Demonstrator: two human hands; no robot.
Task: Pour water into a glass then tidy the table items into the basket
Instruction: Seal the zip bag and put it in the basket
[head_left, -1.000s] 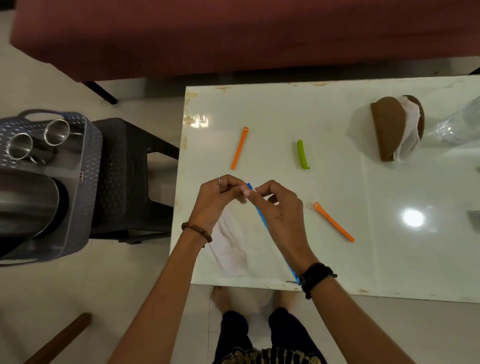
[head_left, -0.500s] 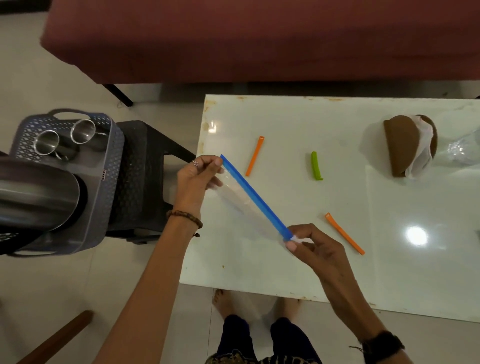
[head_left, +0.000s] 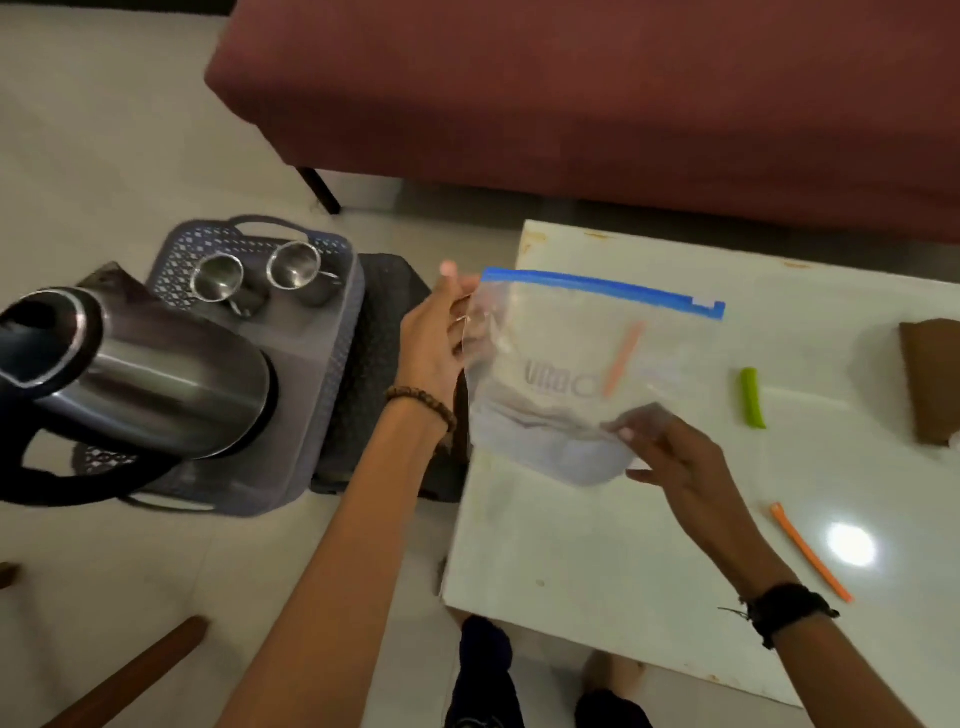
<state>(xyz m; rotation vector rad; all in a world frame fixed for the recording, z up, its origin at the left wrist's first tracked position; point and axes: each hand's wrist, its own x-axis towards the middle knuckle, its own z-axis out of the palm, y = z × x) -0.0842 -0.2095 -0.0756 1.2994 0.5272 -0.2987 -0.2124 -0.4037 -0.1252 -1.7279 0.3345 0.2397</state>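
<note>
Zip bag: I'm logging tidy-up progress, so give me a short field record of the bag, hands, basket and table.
bag: clear zip bag with blue seal, held up over the table's left edge
left hand: grips the bag's left side
right hand: pinches its lower edge
basket: on the floor, holds kettle and two steel cups
table: green clip, orange clip

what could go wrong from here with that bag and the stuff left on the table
The zip bag is limp and held only at its edges by the left hand and right hand, so it might slip on the way to the basket. The basket already holds a kettle and two steel cups, so the bag may slide off. The clips, like the green one, could be swept off.
</note>
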